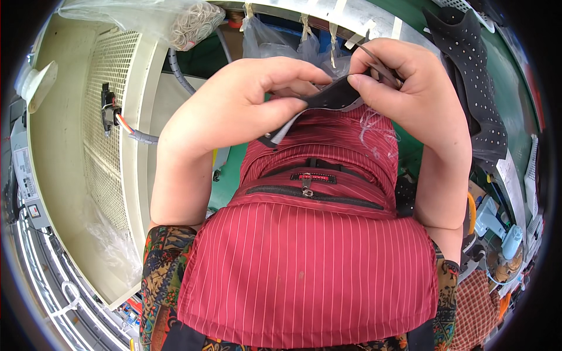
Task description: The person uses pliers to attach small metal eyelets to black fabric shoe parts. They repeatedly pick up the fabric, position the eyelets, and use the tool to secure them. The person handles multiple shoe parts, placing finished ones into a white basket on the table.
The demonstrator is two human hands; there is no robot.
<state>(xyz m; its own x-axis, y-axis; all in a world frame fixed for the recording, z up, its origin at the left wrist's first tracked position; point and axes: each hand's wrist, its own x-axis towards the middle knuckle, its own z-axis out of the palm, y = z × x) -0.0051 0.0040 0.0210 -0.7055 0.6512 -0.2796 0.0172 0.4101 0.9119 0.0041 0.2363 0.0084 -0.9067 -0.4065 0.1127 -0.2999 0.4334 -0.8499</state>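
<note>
The person is holding a black fabric strip (335, 95) up in front of the chest, above the upper part of a red pinstriped apron (310, 263), the strip sloping up from left to right between the hands. The left hand (249, 99) is resting its thumb against the strip, the index finger standing partly open and apart from the thumb; whether the curled fingers behind are gripping too, one cannot tell. The right hand (404, 85) is pinching the strip's upper end closely between thumb and forefinger, while a thin dark cord (383, 75) is looping through its curled fingers. The strip's lower end is hanging below the left thumb. Clear thread strands (377, 134) are clinging to the apron below the right hand, and a black zipper (316, 198) is crossing its pocket. Beyond the hands, clear plastic bags (266, 41) are hanging near a bundle of beige bands (198, 24). Black dotted fabric (468, 64) is lying to the right, on a green worktop (504, 76).
</note>
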